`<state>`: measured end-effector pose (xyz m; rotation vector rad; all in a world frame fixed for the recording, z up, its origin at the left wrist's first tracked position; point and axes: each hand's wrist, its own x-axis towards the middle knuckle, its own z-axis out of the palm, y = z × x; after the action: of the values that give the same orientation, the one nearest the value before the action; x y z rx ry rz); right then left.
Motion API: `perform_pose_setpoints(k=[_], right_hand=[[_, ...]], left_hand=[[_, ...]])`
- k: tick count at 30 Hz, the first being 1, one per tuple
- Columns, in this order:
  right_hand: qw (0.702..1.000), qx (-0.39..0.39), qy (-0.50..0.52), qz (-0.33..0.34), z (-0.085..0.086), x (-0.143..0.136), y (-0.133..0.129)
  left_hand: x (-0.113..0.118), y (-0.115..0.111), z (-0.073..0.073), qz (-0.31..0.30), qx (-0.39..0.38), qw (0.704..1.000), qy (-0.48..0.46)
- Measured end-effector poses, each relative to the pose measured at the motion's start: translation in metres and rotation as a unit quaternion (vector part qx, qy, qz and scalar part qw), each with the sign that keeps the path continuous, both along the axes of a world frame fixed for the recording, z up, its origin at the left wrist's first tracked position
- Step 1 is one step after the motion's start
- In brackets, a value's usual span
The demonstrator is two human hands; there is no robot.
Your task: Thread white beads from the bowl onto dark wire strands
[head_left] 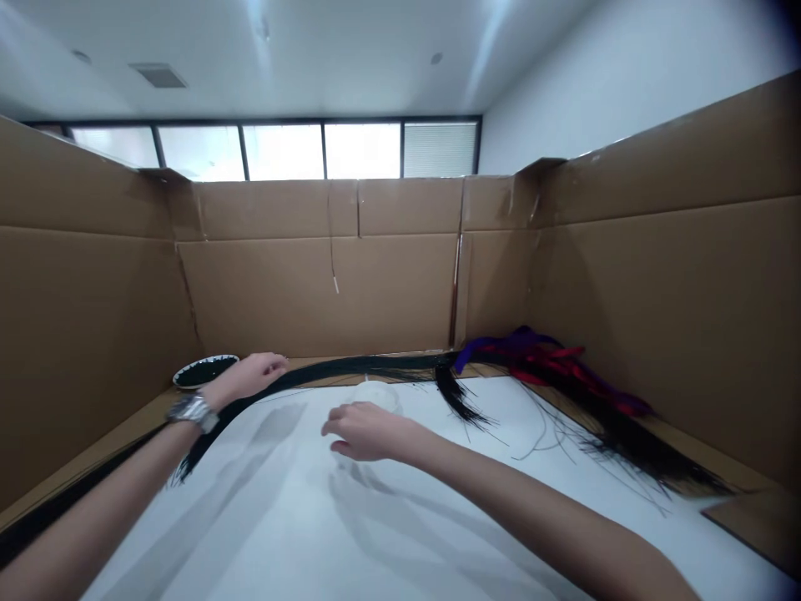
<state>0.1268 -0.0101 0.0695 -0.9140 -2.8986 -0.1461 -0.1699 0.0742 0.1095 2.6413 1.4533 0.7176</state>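
Long black strands (369,366) run in a bundle along the back of a white surface (263,534) and down its left side. My left hand (250,376), with a silver watch on the wrist, is at the bundle's left bend, its fingers curled; what they hold, if anything, is hidden. Over the middle of the white surface is my right hand (363,430), fingers slightly bent and apart, holding nothing. Just behind it sits a whitish round object (377,392), partly covered by the hand. A short black tuft (456,396) hangs off the bundle to the right.
Cardboard walls (313,292) enclose the left, back and right. A dark bowl with a patterned rim (205,371) stands at the back left. Purple and red ribbons (544,355) lie over black strands at the back right. A brown flat piece (760,522) is at the right edge.
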Motion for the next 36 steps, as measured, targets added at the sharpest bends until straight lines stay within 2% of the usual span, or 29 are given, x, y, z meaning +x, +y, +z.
perform_pose_setpoints(k=[3, 5, 7, 11, 14, 18, 22, 24, 27, 30, 33, 36], right_hand=[[1.0, 0.02, 0.014, 0.018, -0.024, -0.047, 0.037], [0.999, -0.005, 0.038, 0.002, -0.039, -0.078, 0.063], [0.998, -0.018, 0.06, -0.01, -0.049, -0.107, 0.087], [0.989, -0.049, 0.121, -0.069, -0.064, -0.152, 0.117], [0.985, -0.073, 0.137, -0.079, -0.075, -0.163, 0.119], [0.986, -0.081, 0.137, -0.049, -0.082, -0.141, 0.099], [0.988, -0.087, 0.127, -0.005, -0.08, -0.088, 0.055], [0.984, -0.119, 0.136, 0.004, -0.077, -0.058, 0.029], [0.98, -0.15, 0.133, -0.01, -0.071, -0.016, -0.008], [0.977, -0.168, 0.127, -0.028, -0.067, 0.016, -0.033], [0.973, -0.179, 0.139, -0.033, -0.066, 0.037, -0.046], [0.97, -0.188, 0.151, -0.035, -0.065, 0.047, -0.05]], left_hand=[[0.026, 0.038, -0.036, 0.007, 0.002, 1.0, -0.009], [0.021, 0.048, -0.06, 0.021, 0.008, 0.999, -0.03], [0.004, 0.05, -0.078, 0.039, 0.012, 0.997, -0.058], [-0.035, 0.046, -0.097, 0.06, -0.006, 0.993, -0.098], [-0.053, 0.045, -0.102, 0.049, -0.064, 0.991, -0.107], [-0.063, 0.037, -0.096, 0.05, -0.157, 0.978, -0.126], [-0.063, 0.022, -0.082, 0.048, -0.235, 0.959, -0.153], [-0.062, 0.017, -0.077, 0.053, -0.272, 0.95, -0.146], [-0.065, 0.014, -0.075, 0.061, -0.279, 0.947, -0.146], [-0.072, 0.013, -0.077, 0.065, -0.281, 0.946, -0.148], [-0.079, 0.012, -0.078, 0.073, -0.293, 0.943, -0.137], [-0.08, 0.01, -0.077, 0.072, -0.288, 0.946, -0.127]])
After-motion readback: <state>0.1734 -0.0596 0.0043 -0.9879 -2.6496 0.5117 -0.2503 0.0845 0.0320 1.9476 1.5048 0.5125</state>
